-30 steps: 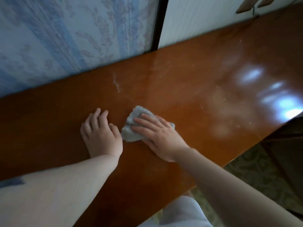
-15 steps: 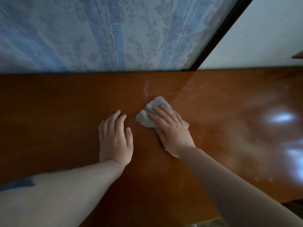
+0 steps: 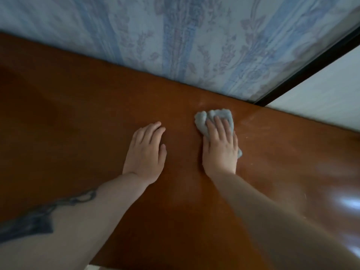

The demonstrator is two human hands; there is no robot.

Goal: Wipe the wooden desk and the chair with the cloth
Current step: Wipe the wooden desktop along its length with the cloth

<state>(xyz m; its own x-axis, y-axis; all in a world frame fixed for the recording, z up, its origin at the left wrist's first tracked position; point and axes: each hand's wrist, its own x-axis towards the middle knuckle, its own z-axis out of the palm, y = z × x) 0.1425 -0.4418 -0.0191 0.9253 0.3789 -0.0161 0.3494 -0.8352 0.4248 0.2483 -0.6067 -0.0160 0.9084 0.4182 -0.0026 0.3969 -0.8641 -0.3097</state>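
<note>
A glossy reddish-brown wooden desk (image 3: 78, 117) fills most of the view. A crumpled grey cloth (image 3: 214, 115) lies on it near the back edge. My right hand (image 3: 220, 147) presses flat on the cloth with straight fingers, covering most of it. My left hand (image 3: 145, 152) rests flat on the bare wood, a hand's width to the left of the cloth. Faint dusty streaks show on the wood to the right of the cloth. No chair is in view.
Blue floral wallpaper (image 3: 175, 45) rises directly behind the desk. A dark vertical frame (image 3: 311, 63) and a white panel (image 3: 327, 98) stand at the back right. Window glare shines on the desk surface at the right edge (image 3: 348, 203).
My right hand has pushed the cloth away from me toward the wall. The left hand stays planted on the wood. My view has swung to the left.
</note>
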